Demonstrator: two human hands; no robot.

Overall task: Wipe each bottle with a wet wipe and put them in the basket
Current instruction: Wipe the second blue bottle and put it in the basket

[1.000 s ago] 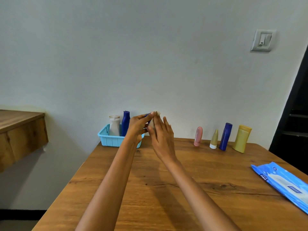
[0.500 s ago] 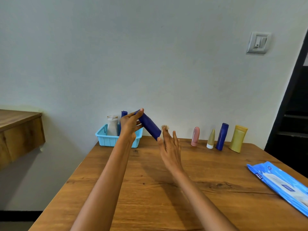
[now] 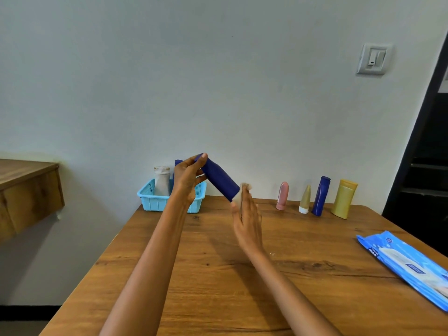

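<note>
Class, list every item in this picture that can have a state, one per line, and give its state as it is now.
Dark blue bottle: held tilted above the table by the left hand.
Wet wipe: pressed to that bottle's lower end by the right hand.
Basket: holds a white bottle and a blue bottle, upright.
Four bottles by the wall: standing, not yet in the basket.
Wipes pack: lying flat.

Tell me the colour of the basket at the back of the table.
Light blue, with slotted and perforated plastic walls: the basket, clearest in the head view.

Left hand (image 3: pixel 188 181) fingers curled gripping; right hand (image 3: pixel 247 221) flat.
</note>
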